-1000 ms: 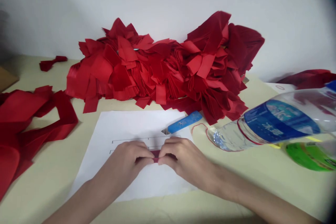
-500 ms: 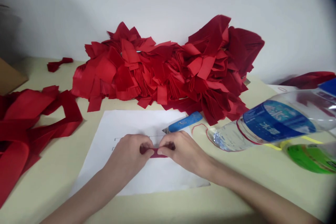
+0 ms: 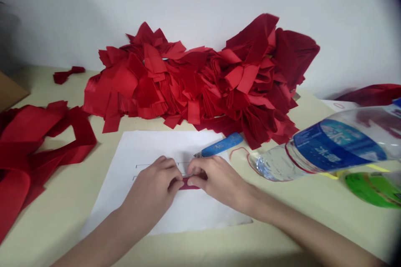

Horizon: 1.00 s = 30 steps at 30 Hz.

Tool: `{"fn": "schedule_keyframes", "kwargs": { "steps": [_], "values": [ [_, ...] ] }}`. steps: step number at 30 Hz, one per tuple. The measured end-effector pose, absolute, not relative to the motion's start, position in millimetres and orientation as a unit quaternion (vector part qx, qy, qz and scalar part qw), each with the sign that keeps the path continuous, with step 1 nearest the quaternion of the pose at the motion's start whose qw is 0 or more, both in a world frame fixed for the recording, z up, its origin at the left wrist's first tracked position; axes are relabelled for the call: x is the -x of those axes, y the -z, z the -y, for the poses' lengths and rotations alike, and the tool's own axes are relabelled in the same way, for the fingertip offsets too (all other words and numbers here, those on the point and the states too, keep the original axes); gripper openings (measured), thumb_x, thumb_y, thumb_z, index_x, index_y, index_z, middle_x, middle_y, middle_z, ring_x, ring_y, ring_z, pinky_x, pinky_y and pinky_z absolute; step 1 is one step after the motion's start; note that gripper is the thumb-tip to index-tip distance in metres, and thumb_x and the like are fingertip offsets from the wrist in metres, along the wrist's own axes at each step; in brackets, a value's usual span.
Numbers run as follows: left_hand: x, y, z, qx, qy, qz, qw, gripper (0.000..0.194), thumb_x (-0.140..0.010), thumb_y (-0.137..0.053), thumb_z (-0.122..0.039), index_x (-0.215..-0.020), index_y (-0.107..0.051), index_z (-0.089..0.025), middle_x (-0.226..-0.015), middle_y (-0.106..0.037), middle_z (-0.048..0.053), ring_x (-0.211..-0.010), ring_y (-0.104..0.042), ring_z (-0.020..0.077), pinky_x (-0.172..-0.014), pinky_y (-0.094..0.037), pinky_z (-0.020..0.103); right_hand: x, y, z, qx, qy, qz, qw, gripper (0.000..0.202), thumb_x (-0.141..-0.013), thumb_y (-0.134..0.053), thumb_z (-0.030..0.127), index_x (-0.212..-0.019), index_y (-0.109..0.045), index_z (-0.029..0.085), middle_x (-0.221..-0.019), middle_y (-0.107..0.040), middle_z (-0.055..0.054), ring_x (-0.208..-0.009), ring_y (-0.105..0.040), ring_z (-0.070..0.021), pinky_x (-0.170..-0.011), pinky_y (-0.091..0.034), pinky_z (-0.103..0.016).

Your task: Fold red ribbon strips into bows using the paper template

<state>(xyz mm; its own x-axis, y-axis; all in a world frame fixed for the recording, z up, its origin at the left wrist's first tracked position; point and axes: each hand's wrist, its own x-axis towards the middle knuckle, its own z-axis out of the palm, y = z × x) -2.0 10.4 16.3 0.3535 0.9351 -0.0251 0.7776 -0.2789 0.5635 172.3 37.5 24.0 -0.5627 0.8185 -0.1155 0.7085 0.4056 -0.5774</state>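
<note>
My left hand (image 3: pixel 158 183) and my right hand (image 3: pixel 216 179) are close together over a white sheet of paper (image 3: pixel 125 204) with thin black lines drawn on it. Thumb and fingers of each hand pinch a small dark red fabric strip (image 3: pixel 189 185), one hand at either side. Most of the strip is hidden behind my fingers. Just beyond my right hand lies a blue utility knife (image 3: pixel 222 144), its pointed grey end toward the fingers.
Behind the paper is a big heap of red fabric pieces (image 3: pixel 194 87). Long red strips (image 3: pixel 53 142) lie at left, a small red bow-like piece (image 3: pixel 67 75) farther back. At right lie a clear bottle with a blue label (image 3: pixel 338 144), red thread (image 3: pixel 239 149) and a green-labelled bottle (image 3: pixel 369 190).
My left fingers have shifted slightly on the strip, and the hand has turned a little. My right hand stays nearly in place. The view has moved slightly.
</note>
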Motion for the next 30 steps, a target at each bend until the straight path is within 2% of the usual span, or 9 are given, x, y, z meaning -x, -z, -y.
{"fn": "schedule_keyframes", "kwargs": {
  "steps": [3, 7, 10, 14, 19, 22, 26, 30],
  "values": [
    [3.3, -15.4, -10.7, -0.779, -0.165, -0.546, 0.261, 0.022, -0.080, -0.045, -0.013, -0.067, -0.061, -0.021, -0.075, -0.060, 0.000, -0.078, -0.055, 0.0176, -0.064, -0.043, 0.030, -171.8, -25.4, -36.0, 0.450, -0.259, 0.849, 0.097, 0.007, -0.078, -0.059, 0.013, -0.076, -0.062, 0.019, -0.070, -0.064, 0.002, -0.061, -0.055, -0.0106, -0.057, -0.036, -0.021],
    [5.8, -18.6, -18.8, -0.732, -0.143, -0.575, 0.337, 0.018, -0.075, -0.050, -0.016, -0.065, -0.063, -0.022, -0.072, -0.060, -0.002, -0.065, -0.055, 0.0152, -0.059, -0.042, 0.029, -170.9, -25.4, -36.8, 0.455, -0.250, 0.850, 0.087, 0.012, -0.079, -0.059, 0.014, -0.090, -0.061, 0.019, -0.077, -0.066, 0.000, -0.065, -0.059, -0.0131, -0.059, -0.039, -0.022],
    [7.1, -18.5, -22.0, -0.725, -0.138, -0.578, 0.348, 0.018, -0.073, -0.050, -0.014, -0.062, -0.062, -0.021, -0.071, -0.059, -0.002, -0.061, -0.053, 0.0142, -0.057, -0.040, 0.028, -171.1, -22.9, -36.2, 0.426, -0.225, 0.874, 0.070, 0.011, -0.082, -0.056, 0.014, -0.092, -0.060, 0.017, -0.079, -0.066, -0.002, -0.070, -0.059, -0.0154, -0.064, -0.043, -0.025],
    [10.4, -10.5, -15.5, -0.776, -0.184, -0.532, 0.287, 0.018, -0.080, -0.049, -0.013, -0.067, -0.059, -0.020, -0.073, -0.057, -0.001, -0.071, -0.052, 0.0157, -0.063, -0.041, 0.029, -175.0, -15.6, -29.4, 0.349, -0.132, 0.924, 0.083, 0.017, -0.087, -0.046, 0.010, -0.098, -0.058, 0.013, -0.089, -0.062, -0.006, -0.087, -0.056, -0.0185, -0.078, -0.043, -0.030],
    [19.4, -2.4, -9.6, -0.869, -0.213, -0.399, 0.202, 0.023, -0.090, -0.040, -0.012, -0.075, -0.056, -0.017, -0.078, -0.059, 0.001, -0.075, -0.050, 0.0151, -0.071, -0.040, 0.033, -181.2, -8.8, -20.6, 0.272, -0.032, 0.958, 0.084, 0.022, -0.088, -0.038, 0.007, -0.080, -0.058, 0.013, -0.080, -0.056, -0.007, -0.077, -0.049, -0.0176, -0.065, -0.043, -0.028],
    [24.3, 0.0, -9.5, -0.895, -0.223, -0.350, 0.165, 0.021, -0.091, -0.040, -0.011, -0.079, -0.057, -0.017, -0.079, -0.061, 0.001, -0.077, -0.051, 0.0153, -0.071, -0.041, 0.032, -183.4, -7.4, -18.9, 0.224, 0.027, 0.969, 0.099, 0.021, -0.088, -0.038, 0.008, -0.082, -0.057, 0.012, -0.078, -0.055, -0.006, -0.074, -0.047, -0.0181, -0.062, -0.041, -0.029],
    [26.9, 2.7, -6.8, -0.914, -0.218, -0.321, 0.120, 0.022, -0.091, -0.039, -0.007, -0.082, -0.058, -0.015, -0.080, -0.061, 0.002, -0.080, -0.052, 0.0163, -0.070, -0.042, 0.032, -186.9, -6.9, -19.0, 0.172, 0.093, 0.976, 0.095, 0.020, -0.090, -0.039, 0.010, -0.089, -0.058, 0.012, -0.084, -0.058, -0.006, -0.079, -0.049, -0.0187, -0.066, -0.041, -0.030],
    [24.9, 2.8, -2.0, -0.931, -0.171, -0.317, 0.064, 0.022, -0.086, -0.041, -0.003, -0.078, -0.058, -0.015, -0.080, -0.059, 0.004, -0.080, -0.052, 0.0188, -0.068, -0.044, 0.034, -190.6, -9.7, -19.2, 0.162, 0.097, 0.979, 0.075, 0.019, -0.090, -0.041, 0.012, -0.088, -0.060, 0.011, -0.091, -0.059, -0.006, -0.084, -0.050, -0.0188, -0.068, -0.040, -0.031]
  ]
}}
